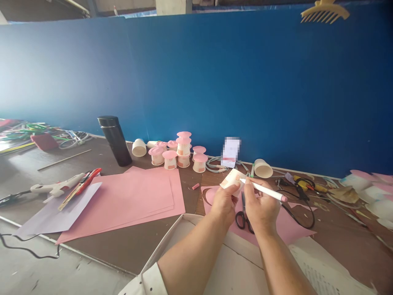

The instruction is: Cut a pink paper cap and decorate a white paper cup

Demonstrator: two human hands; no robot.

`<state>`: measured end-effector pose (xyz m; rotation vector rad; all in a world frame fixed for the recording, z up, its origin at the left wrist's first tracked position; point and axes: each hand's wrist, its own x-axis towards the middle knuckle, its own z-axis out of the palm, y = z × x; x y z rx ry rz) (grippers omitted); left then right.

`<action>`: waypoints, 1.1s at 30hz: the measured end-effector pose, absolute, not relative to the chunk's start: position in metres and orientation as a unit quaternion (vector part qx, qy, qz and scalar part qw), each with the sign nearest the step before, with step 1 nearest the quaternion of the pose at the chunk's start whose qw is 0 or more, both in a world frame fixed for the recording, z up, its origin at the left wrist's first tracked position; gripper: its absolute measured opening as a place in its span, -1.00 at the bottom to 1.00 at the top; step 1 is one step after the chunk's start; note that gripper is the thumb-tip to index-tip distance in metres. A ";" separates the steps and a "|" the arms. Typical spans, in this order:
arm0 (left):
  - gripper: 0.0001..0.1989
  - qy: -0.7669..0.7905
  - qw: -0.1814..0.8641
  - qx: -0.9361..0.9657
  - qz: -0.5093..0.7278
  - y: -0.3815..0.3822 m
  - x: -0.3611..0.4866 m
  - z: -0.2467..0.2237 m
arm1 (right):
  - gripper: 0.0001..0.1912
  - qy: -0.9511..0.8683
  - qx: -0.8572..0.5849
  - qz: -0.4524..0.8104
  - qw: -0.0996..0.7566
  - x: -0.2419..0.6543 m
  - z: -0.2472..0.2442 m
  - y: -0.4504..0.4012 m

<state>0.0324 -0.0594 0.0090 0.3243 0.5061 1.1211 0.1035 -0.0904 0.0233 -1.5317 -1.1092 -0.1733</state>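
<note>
My left hand (225,203) grips a small white paper cup (232,178) tipped on its side, with faint pinkish markings on its wall. A white marker with a pink end (270,191) is held in my right hand (260,209), its tip at the cup's side. Beneath both hands lie black-handled scissors (241,219) on a cut sheet of pink paper (291,223). A small pink marker cap (195,186) rests on the table left of the cup. Several paper-cup houses with pink roofs (183,159) stand behind, some stacked.
To the left are pink sheets (132,200), a glue gun (58,186), a red utility knife (80,187) and a black bottle (115,141). An open box (181,233) is under my forearms. Cables (302,192) and more pink-topped cups (377,196) lie right. A blue partition (230,82) stands behind.
</note>
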 end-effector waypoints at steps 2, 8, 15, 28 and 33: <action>-0.61 0.241 0.804 0.149 0.523 -0.059 0.033 0.008 | -0.76 -0.474 -0.656 -0.075 0.582 0.104 0.023 -0.090; -0.62 0.223 0.798 0.159 0.537 -0.057 0.033 0.005 | -0.76 -0.471 -0.659 -0.072 0.583 0.104 0.023 -0.090; -0.64 0.228 0.800 0.149 0.535 -0.058 0.032 0.008 | -0.78 -0.474 -0.654 -0.081 0.584 0.104 0.023 -0.090; -0.64 0.238 0.795 0.154 0.537 -0.058 0.032 0.007 | -0.75 -0.472 -0.657 -0.071 0.584 0.105 0.024 -0.090; -0.65 0.237 0.800 0.143 0.532 -0.057 0.032 0.008 | -0.74 -0.471 -0.653 -0.062 0.590 0.105 0.023 -0.089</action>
